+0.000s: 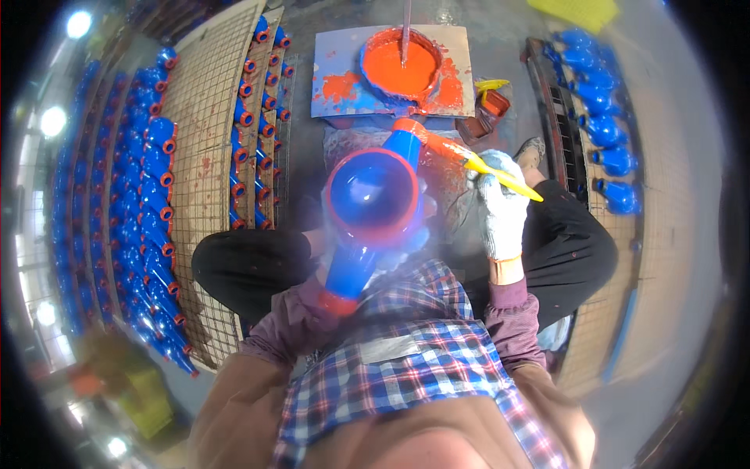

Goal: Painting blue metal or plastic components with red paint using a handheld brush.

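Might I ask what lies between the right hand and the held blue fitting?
In the head view, a red-tipped yellow brush reaches across that stretch.

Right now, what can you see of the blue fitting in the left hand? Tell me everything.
The blue fitting looks glossy and smooth; its material is uncertain. A wide round mouth, rimmed red, faces the camera, showing a shiny blue interior. Two narrower arms run opposite ways: one up and right toward the paint basin, tipped orange-red; one down and left, tipped red. The gloved left hand, blurred and partly hidden, holds it. The brush appears to touch the upper tip.
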### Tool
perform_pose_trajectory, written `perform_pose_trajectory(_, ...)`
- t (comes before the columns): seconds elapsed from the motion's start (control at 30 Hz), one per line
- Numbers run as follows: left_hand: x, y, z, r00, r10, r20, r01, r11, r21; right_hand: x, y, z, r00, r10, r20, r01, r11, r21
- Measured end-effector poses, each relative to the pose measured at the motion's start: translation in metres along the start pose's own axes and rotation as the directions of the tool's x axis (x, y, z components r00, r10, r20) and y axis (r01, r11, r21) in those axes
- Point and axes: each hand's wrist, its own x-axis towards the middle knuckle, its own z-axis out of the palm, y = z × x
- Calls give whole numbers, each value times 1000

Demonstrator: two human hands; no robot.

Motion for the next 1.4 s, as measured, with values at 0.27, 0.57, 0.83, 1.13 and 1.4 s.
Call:
perform_pose_trajectory(0.27, 7, 8, 5, 998, -38, 53, 41, 997, -60, -1, 8, 7, 997, 14, -79, -12, 1000, 27)
perform_pose_trajectory(0.57, -3, 57, 52, 828, 332, 453, -239, -521, 819, -15, -43, -16, 976, -145, -162, 97, 957, -272)
perform_pose_trajectory(0.83, -3, 52, 76, 807, 267, 527, -236, -672, 702, -19, -91, 2, 979, -95, -182, 54, 974, -220)
perform_pose_trajectory(1.13, -3, 53, 79, 838, 169, 519, -150, -843, 517, -13, -108, 43, 948, -306, -84, 259, 900, -351)
perform_pose_trajectory(1.4, 5, 50, 80, 881, 69, 468, -1, -989, 148, -20, -84, 53, 943, -296, -148, 200, 866, -458)
